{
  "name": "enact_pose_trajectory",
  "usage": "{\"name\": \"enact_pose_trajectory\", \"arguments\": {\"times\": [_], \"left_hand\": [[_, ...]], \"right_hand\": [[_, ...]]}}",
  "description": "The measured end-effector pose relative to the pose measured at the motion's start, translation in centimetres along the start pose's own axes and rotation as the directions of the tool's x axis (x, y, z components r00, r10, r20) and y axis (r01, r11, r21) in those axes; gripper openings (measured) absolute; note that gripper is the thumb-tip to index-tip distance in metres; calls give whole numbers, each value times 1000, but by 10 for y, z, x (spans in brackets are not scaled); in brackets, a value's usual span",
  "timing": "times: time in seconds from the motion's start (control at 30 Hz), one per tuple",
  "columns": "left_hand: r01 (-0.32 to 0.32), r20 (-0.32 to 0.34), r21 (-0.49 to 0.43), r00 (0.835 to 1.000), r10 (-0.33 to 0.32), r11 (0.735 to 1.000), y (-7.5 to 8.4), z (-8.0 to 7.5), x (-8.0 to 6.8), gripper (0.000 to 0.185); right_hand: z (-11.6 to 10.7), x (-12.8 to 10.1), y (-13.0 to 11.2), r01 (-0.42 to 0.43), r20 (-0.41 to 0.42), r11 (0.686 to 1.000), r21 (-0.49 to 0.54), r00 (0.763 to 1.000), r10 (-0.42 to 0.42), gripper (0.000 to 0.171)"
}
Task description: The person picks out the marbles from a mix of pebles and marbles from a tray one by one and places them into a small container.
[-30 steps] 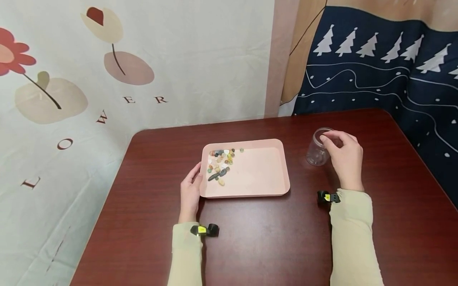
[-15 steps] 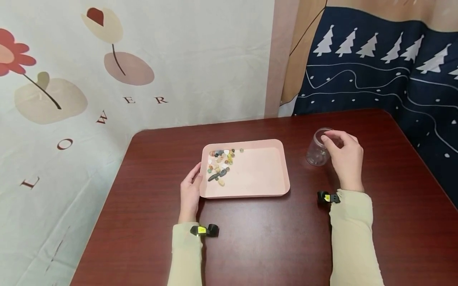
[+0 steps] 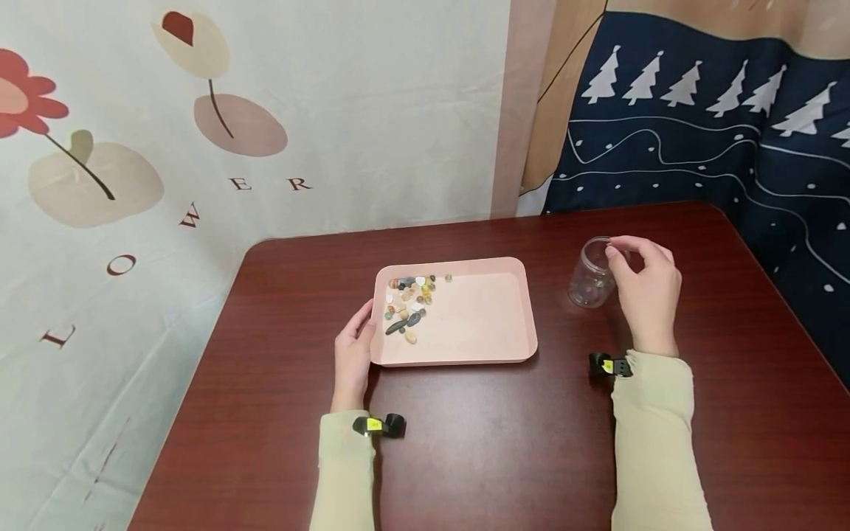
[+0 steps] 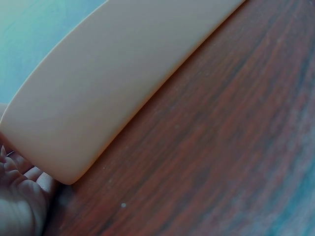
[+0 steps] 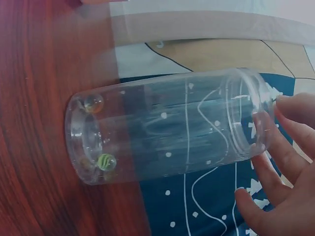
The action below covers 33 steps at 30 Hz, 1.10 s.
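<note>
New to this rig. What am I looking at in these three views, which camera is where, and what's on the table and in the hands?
No robot here: a person works with two bare hands, wearing one camera on the head and one on each wrist.

The head view looks down on a dark wooden table. On it sits a pink tray with a cluster of small stones and beads in its far left corner. The left hand rests against the tray's left edge, fingers fairly straight. The right hand holds the rim of a clear jar with its fingertips.

The left wrist view is a close-up of the tray's edge on the wood. The right wrist view shows the jar side-on; a couple of glass marbles lie at its bottom.
</note>
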<state>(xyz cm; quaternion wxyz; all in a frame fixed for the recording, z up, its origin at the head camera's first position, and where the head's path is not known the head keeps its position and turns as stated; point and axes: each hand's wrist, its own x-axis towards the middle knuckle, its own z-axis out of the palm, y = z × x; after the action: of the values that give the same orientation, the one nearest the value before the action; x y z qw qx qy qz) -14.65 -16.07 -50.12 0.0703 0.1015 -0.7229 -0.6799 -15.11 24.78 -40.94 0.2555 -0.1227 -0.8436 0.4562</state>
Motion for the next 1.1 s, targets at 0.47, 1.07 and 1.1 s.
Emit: {"name": "enact_pose_trajectory", "arguments": {"times": [0.47, 1.07, 1.1], "left_hand": [[-9, -9, -11, 1000, 9, 1000, 1, -4, 0, 33], [-5, 2, -8, 1000, 5, 1000, 0, -3, 0, 33], [-6, 2, -12, 1000, 6, 1000, 1, -2, -1, 33]], "right_hand": [[9, -4, -15, 121, -96, 988, 99, 989, -112, 22], [13, -12, -24, 132, -64, 986, 98, 990, -127, 24], [13, -13, -25, 134, -65, 986, 99, 990, -128, 24]]}}
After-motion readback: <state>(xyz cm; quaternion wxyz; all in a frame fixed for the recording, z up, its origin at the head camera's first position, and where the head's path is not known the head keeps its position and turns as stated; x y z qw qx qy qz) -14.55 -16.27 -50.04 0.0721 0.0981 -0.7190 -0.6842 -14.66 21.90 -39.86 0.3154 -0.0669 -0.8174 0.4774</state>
